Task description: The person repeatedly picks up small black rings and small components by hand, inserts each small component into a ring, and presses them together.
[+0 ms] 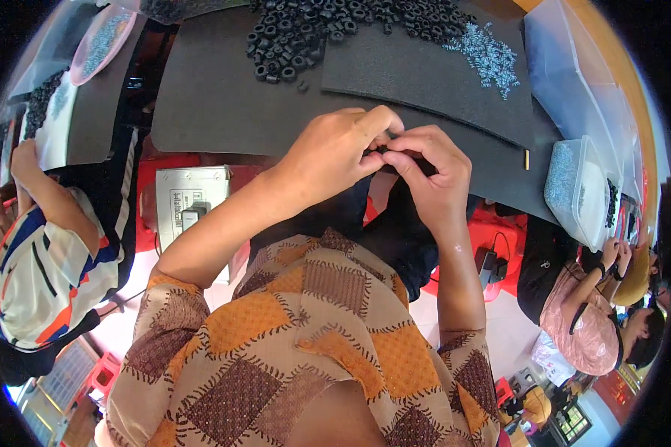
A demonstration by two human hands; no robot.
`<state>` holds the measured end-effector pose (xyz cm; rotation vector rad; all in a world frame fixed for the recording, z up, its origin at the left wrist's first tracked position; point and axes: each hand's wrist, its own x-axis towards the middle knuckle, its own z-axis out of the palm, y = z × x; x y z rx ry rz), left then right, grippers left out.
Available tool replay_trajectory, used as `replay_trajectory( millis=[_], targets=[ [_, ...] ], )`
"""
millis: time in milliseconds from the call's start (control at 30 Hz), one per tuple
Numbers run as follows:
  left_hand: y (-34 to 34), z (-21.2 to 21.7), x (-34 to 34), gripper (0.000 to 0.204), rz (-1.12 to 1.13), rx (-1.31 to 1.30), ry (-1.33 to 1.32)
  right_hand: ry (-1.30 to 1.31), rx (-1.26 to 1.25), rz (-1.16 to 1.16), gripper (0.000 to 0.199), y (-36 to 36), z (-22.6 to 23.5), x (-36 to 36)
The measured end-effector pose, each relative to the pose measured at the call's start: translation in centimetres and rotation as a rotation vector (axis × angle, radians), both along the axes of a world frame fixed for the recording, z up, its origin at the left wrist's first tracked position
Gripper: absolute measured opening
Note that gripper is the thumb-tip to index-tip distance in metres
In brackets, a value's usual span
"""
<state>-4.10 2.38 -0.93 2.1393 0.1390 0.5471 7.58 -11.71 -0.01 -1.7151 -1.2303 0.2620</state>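
My left hand [343, 149] and my right hand [432, 165] meet over the near edge of the black table [209, 97]. Their thumbs and fingertips pinch a small black part [381, 149] between them, mostly covered by the fingers, so its exact kind does not show. Past the hands lies a heap of small black ring-shaped parts [291, 37]. A pile of small metal springs [492, 59] rests at the right end of a dark foam mat [417, 74].
A clear plastic box of springs [574, 186] stands at the table's right. At far left is a pink bowl [104, 45] of similar bits. Co-workers sit on both sides, one in a white patterned shirt [52, 268], another in pink [581, 320]. A white box [190, 197] stands below the table.
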Motion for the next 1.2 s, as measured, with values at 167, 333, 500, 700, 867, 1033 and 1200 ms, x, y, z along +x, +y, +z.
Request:
replay_trajectory(
  millis=[167,333,500,700,867,1033,1200],
  targets=[
    [0.1,0.0,-0.3,0.024,-0.004,0.030,-0.024,0.124,-0.032,-0.080,0.011,0.1,0.4,-0.8],
    [-0.1,-0.1,-0.6,0.020,0.043,-0.024,-0.014,0.111,-0.053,-0.082,0.012,0.4,0.7,-0.6],
    [-0.4,0.1,-0.4,0.023,0.059,-0.100,-0.043,0.157,-0.099,-0.096,0.011,0.6,1.1,-0.3],
    [-0.5,0.0,-0.3,0.026,0.113,-0.166,-0.050,0.212,-0.168,-0.099,0.010,1.3,1.6,-0.1],
    [-0.6,0.4,0.3,0.025,0.096,-0.157,-0.052,0.254,-0.214,-0.076,0.012,1.0,1.6,0.9],
    [-0.7,0.4,1.0,0.020,0.127,-0.168,-0.020,0.370,-0.273,-0.060,0.014,1.1,1.5,2.0],
    [-0.6,0.6,1.2,0.018,0.121,-0.137,0.026,0.379,-0.279,-0.069,0.016,1.0,1.5,2.3]
  ],
)
